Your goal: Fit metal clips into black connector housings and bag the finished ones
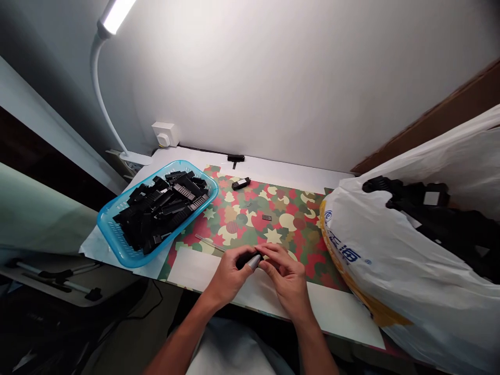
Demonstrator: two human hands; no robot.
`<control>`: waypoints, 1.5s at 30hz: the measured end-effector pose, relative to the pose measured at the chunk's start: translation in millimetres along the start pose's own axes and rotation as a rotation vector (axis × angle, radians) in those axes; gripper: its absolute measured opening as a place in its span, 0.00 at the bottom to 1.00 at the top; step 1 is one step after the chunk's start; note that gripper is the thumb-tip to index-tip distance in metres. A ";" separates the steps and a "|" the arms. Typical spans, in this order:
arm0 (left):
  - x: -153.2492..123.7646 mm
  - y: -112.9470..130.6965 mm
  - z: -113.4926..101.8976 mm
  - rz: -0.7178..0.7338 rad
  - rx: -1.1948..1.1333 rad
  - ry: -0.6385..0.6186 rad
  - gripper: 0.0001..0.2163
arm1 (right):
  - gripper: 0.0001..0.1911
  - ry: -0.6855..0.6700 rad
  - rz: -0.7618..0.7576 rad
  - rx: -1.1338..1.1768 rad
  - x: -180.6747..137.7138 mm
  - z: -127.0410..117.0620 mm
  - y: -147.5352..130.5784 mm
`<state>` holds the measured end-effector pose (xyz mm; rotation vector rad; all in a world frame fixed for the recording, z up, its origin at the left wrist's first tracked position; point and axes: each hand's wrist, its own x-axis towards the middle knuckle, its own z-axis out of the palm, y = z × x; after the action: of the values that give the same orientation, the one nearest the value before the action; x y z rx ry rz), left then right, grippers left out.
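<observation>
Near the front edge of the table, my left hand is closed around a small black and silver piece. Its exact kind cannot be made out. My right hand pinches at the right end of the same piece with thumb and fingers, and its fingertips hide part of it. Just beyond the hands, a thin clear strip lies on the camouflage-patterned mat. Farther back on the mat are a small flat dark rectangle and a black stick-like part with a pale label.
To the left stands a blue basket heaped with black plastic parts. A white plastic bag holding black parts bulges over the right side. At the wall are another black piece, a lit lamp and a white socket box.
</observation>
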<state>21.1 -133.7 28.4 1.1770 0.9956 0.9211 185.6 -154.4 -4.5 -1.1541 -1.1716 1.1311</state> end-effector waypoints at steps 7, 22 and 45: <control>1.7 -2.7 -1.3 -0.004 0.015 0.009 0.10 | 0.14 0.003 -0.016 0.005 -1.3 -1.7 0.3; -1.3 -5.7 -6.5 -0.087 0.071 0.064 0.08 | 0.22 -0.007 0.210 0.333 2.2 -2.5 -13.2; -0.7 -5.5 -8.9 -0.053 0.092 0.172 0.08 | 0.19 0.114 -0.005 0.267 -5.4 22.9 -11.5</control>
<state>12.8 -132.6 22.2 1.1564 1.2125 0.9548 162.8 -159.3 7.5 -0.9953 -0.9053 1.1632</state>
